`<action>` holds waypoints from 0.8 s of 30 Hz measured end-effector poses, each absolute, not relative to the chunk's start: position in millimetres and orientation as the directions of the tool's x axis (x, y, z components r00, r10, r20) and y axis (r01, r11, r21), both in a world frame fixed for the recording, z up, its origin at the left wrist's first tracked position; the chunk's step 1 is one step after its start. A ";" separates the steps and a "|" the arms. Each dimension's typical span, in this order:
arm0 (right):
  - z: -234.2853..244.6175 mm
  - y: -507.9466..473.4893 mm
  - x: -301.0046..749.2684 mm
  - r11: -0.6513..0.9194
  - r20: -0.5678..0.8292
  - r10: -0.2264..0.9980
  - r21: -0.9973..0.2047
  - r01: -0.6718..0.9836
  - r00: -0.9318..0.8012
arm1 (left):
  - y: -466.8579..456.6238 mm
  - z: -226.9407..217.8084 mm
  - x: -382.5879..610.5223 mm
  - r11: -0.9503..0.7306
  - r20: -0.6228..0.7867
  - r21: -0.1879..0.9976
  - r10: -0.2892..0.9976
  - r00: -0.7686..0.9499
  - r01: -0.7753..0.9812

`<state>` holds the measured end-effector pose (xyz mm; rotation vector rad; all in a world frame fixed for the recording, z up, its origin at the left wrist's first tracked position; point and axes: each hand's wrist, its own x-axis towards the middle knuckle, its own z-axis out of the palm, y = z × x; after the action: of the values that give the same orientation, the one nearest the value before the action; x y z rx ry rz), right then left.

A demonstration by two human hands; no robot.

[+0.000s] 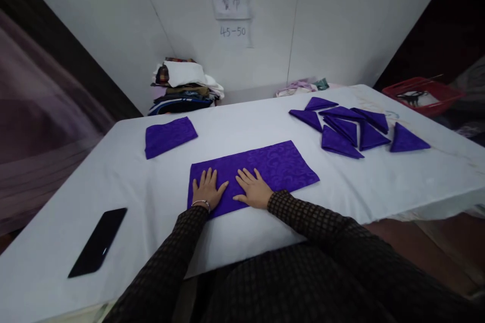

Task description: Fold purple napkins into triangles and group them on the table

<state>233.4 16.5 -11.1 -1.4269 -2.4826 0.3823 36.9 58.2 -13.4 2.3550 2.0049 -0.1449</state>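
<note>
A purple patterned cloth (276,164), folded into a long rectangle, lies on the white table (132,186) in front of me. My left hand (206,189) rests flat on its left end, fingers spread, a bracelet at the wrist. Beside it, my right hand (253,189) also lies flat and open on the cloth. Neither hand holds anything. Dark checked sleeves cover both arms.
A smaller folded purple cloth (168,136) lies at the back left. Several purple cloths folded into triangles (350,128) sit at the back right. A black phone (98,241) lies near the left front. Stacked clothes (185,88) stand by the wall; a red basket (422,95) is far right.
</note>
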 end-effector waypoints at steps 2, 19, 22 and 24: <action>-16.5 11.2 256.3 0.425 0.083 0.903 -0.326 0.845 -0.422 | 58.5 -12.4 36.9 -0.159 -0.102 -0.034 0.983 0.155 0.987; -30.9 -9.4 422.3 0.055 0.045 0.998 -0.073 0.996 -0.052 | 51.3 8.5 76.8 -0.118 -0.132 0.056 0.983 0.124 0.992; -31.0 -9.6 421.4 0.049 0.047 0.998 -0.056 0.997 -0.047 | 37.1 8.8 133.9 -0.332 -0.086 0.139 0.935 0.345 0.933; -30.9 -10.1 421.7 0.049 0.038 0.998 -0.047 0.998 -0.048 | 28.7 2.4 168.0 -0.406 -0.086 0.196 0.899 0.428 0.893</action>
<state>421.7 -10.1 -30.9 -2.1253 -2.2314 0.0115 168.0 28.7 2.4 2.4696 1.5739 0.0483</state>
